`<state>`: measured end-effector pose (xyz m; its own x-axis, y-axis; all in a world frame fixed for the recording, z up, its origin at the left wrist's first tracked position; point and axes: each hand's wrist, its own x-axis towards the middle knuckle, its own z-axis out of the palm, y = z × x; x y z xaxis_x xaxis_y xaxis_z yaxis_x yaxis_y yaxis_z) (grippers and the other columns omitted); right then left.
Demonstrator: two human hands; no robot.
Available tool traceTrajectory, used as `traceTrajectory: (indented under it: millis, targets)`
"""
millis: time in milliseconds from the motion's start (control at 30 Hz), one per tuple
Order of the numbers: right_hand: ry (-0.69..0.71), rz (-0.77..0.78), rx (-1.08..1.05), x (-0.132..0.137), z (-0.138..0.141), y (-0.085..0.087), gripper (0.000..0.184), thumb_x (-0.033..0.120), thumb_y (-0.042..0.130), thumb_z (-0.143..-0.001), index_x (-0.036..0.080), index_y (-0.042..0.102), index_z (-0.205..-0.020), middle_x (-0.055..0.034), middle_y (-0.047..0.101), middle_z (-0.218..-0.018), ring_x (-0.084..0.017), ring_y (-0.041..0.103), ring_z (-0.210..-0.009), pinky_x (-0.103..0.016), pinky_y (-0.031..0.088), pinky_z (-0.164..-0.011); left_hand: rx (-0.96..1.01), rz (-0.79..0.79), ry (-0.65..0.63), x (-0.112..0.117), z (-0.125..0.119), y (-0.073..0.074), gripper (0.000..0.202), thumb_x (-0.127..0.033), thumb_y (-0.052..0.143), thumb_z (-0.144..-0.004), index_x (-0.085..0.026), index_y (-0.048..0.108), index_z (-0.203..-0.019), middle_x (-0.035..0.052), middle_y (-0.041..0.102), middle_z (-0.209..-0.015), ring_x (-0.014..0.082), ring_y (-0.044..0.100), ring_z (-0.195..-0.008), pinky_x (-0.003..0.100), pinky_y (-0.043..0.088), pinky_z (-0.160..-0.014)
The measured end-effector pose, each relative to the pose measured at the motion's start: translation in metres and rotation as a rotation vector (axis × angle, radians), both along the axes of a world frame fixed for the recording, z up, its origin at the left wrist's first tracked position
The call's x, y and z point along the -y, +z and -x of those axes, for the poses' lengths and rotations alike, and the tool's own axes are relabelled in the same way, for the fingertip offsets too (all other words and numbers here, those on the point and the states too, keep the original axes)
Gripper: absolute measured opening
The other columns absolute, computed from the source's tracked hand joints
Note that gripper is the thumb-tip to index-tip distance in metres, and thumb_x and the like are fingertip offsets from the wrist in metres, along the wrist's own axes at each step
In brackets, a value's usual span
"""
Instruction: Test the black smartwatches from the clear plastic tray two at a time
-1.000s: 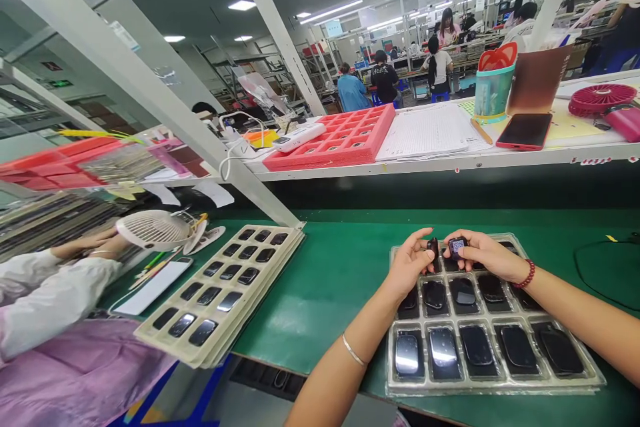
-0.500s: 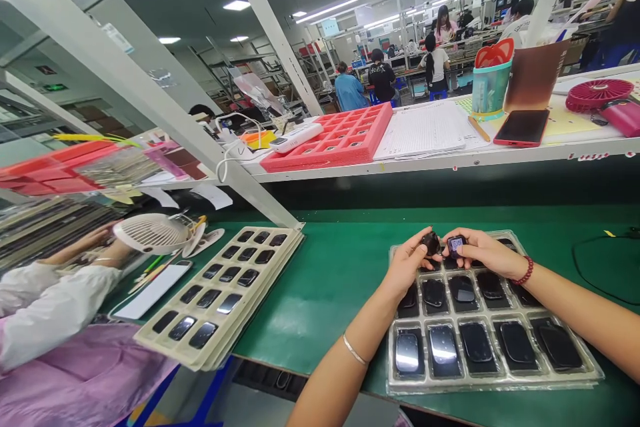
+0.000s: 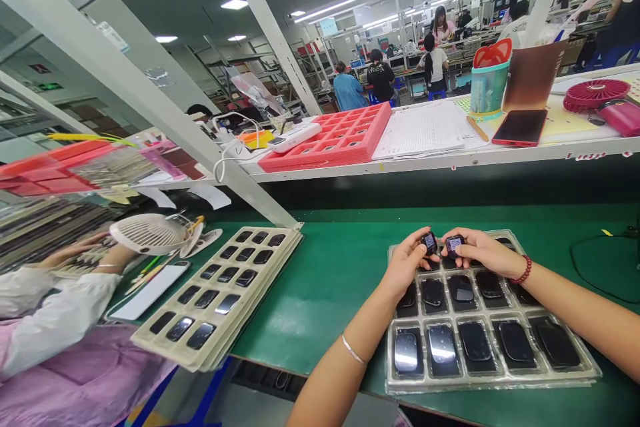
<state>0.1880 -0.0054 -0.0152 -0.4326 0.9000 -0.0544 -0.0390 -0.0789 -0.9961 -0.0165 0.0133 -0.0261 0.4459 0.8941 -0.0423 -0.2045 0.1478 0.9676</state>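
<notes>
1. The green worktop (image 3: pixel 340 293) lay beneath a clear plastic tray (image 3: pixel 493 383), whose compartments held dark, glossy, round-cornered units (image 3: pixel 476 341). Working low over that tray seemed sensible, since a slipped piece would have had little distance to fall.

2. The left hand (image 3: pixel 407 258) hung over the tray's far rows, thumb and fingers pinching the left watch-style module (image 3: pixel 429 243). The right hand (image 3: pixel 483 253) grasped the right watch-style module (image 3: pixel 455 246) likewise. Light pressure at the edges probably suited both, thumbs off the printed faces.

3. Both modules looked small, black and compact, held near each other above the tray, printed faces turned toward the wearer. Whether they touched could not be told.

4. Each face carried a pale, QR-like code (image 3: pixel 454 245), too small to read; matching tilts, angled away from glare, likely kept them easiest to view.
</notes>
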Motion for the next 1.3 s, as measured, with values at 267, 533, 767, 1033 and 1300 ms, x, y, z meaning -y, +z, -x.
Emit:
traceTrajectory:
  millis: [267, 533, 767, 1033, 1300]
  targets:
    - [0.008, -0.019, 0.017, -0.0002, -0.0006, -0.0012, 0.029, 0.032, 0.060, -0.082, 0.016, 0.055, -0.105, -0.0060, 0.062, -0.093, -0.010, 0.056, -0.062, -0.024, 0.049, -0.058, -0.161, -0.096, 0.061, 0.0038, -0.0031, 0.0053, 0.028, -0.030, 0.060, -0.078, -0.013, 0.059, -0.100, 0.0077, 0.068, -0.086, 0.0108, 0.062, -0.059, 0.018, 0.041, -0.050]
    - [0.001, -0.008, 0.025, -0.0002, -0.0001, -0.0018, 0.030, 0.025, 0.059, -0.079, 0.016, 0.055, -0.108, -0.0056, 0.062, -0.091, -0.011, 0.057, -0.063, -0.024, 0.050, -0.057, -0.194, -0.119, 0.054, 0.0062, -0.0044, 0.0058, 0.029, -0.022, 0.057, -0.077, -0.014, 0.056, -0.104, 0.0070, 0.067, -0.088, 0.0107, 0.062, -0.061, 0.017, 0.040, -0.049]
    - [0.006, -0.021, 0.050, -0.0010, -0.0007, -0.0030, 0.034, 0.023, 0.057, -0.079, 0.017, 0.054, -0.112, -0.0065, 0.064, -0.093, -0.011, 0.057, -0.064, -0.024, 0.050, -0.058, -0.222, -0.116, 0.055, 0.0064, -0.0050, 0.0061, 0.024, -0.021, 0.053, -0.077, -0.013, 0.057, -0.099, 0.0054, 0.066, -0.084, 0.0082, 0.059, -0.054, 0.016, 0.037, -0.047]
    - [0.013, -0.020, 0.044, -0.0008, -0.0005, -0.0023, 0.032, 0.025, 0.057, -0.081, 0.016, 0.054, -0.111, -0.0064, 0.063, -0.094, -0.010, 0.057, -0.064, -0.023, 0.050, -0.058, -0.221, -0.122, 0.052, 0.0056, -0.0046, 0.0045, 0.023, -0.022, 0.054, -0.077, -0.014, 0.058, -0.098, 0.0047, 0.066, -0.083, 0.0081, 0.058, -0.055, 0.016, 0.037, -0.047]
    - [0.018, -0.014, 0.035, -0.0009, -0.0005, -0.0021, 0.031, 0.026, 0.058, -0.081, 0.017, 0.055, -0.111, -0.0054, 0.062, -0.091, -0.011, 0.057, -0.064, -0.023, 0.050, -0.058, -0.223, -0.125, 0.052, 0.0065, -0.0048, 0.0049, 0.022, -0.022, 0.054, -0.077, -0.014, 0.058, -0.098, 0.0045, 0.065, -0.082, 0.0084, 0.058, -0.055, 0.017, 0.037, -0.047]
